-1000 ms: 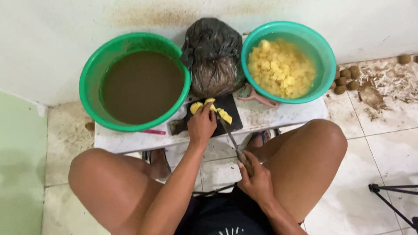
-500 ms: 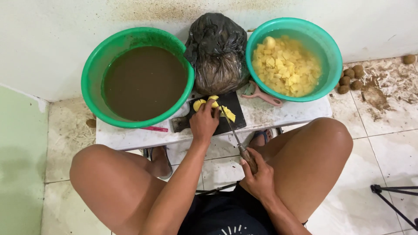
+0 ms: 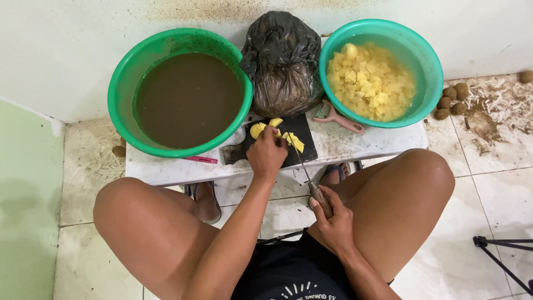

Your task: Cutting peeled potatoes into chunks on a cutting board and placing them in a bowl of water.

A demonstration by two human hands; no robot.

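Observation:
My left hand rests on a black cutting board and grips yellow peeled potato pieces. More cut yellow pieces lie just right of it. My right hand is lower, between my knees, closed on the wooden handle of a knife whose thin blade points up toward the board. The board lies on a low white table.
A green basin of muddy brown water stands at left. A teal basin of cut potato chunks stands at right, a black plastic bag between them. A pink peeler, unpeeled potatoes on the floor, a tripod leg.
My right hand with the knife stays low near my lap. My left hand keeps its hold on the potato pieces on the board; the view has shifted slightly.

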